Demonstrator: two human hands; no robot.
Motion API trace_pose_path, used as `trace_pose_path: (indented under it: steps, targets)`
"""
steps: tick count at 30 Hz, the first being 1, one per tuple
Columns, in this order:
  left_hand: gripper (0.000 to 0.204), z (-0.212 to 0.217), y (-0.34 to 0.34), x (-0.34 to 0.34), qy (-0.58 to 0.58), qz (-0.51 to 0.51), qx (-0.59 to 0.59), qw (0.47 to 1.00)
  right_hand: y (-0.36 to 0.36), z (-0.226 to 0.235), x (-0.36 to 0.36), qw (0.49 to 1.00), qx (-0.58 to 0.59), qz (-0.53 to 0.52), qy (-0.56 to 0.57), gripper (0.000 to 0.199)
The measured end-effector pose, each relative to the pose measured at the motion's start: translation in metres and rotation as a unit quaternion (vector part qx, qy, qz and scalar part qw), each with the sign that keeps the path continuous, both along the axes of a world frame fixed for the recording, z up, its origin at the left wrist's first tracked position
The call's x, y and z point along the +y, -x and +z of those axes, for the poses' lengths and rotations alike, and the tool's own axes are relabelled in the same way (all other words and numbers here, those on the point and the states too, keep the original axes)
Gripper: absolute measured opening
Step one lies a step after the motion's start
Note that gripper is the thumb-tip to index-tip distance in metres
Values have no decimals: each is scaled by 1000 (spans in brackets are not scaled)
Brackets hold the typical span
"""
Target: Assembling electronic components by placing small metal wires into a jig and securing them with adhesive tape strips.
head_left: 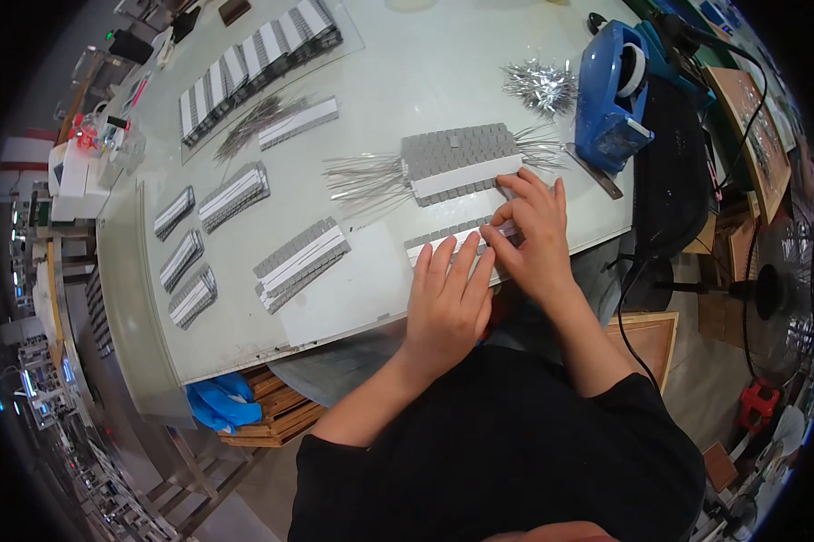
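Head view looks down on a pale worktable [244, 316], and both hands rest at its near edge on one strip of small grey parts with a white band [443, 237]. Most of this strip is hidden under the hands, so its parts cannot be counted. The left hand [448, 303] lies flat and open, fingers straight and together, pressing on the strip and gripping nothing. The right hand [535, 237] is just beside it and touching it, with fingers bent down onto the right end of the strip; I cannot tell if it pinches something, because the fingertips cover that place.

Just behind the hands lies a wider grey block with a white band [461, 163], with thin metal leads [364, 178] sticking out at its left and right sides. The leads are too fine to count. Right of this block stands one blue tape dispenser [610, 95], and near it a pile of shiny metal scraps [541, 86].

Left of the hands I count about seven finished banded strips [300, 262] lying apart on the table. Farther back one long row of similar strips [258, 59] runs across a clear sheet; its pieces blur together. Below the table edge, left of the person, something blue [219, 402] lies on wooden slats [276, 417]; it is partly hidden, maybe gloves. One fan [773, 294] is partly cut off at the right rim.
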State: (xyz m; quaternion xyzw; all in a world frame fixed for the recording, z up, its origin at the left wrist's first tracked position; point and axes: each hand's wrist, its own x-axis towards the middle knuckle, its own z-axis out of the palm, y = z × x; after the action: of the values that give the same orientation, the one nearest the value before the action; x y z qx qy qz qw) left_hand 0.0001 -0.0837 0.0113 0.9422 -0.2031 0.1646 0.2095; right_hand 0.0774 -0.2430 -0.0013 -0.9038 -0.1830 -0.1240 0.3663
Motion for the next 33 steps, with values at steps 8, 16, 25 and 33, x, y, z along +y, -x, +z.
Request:
trace_pose_path:
  steps: [8,16,25,33]
  targets:
    - [57,-8,1,-1,12,-11,21,1000,0,3,-3,999,15,11,-50,21]
    - [57,-12,1,0,2,-3,-3,1000,-77,77,-114,948,-96,-272,-135,25]
    - [56,-18,0,0,-2,-11,-26,1000,-96,81,-118,927,27,-165,-335,25]
    - [54,-18,4,4,14,6,-16,1000,-65,82,-98,958,-63,-272,69,31]
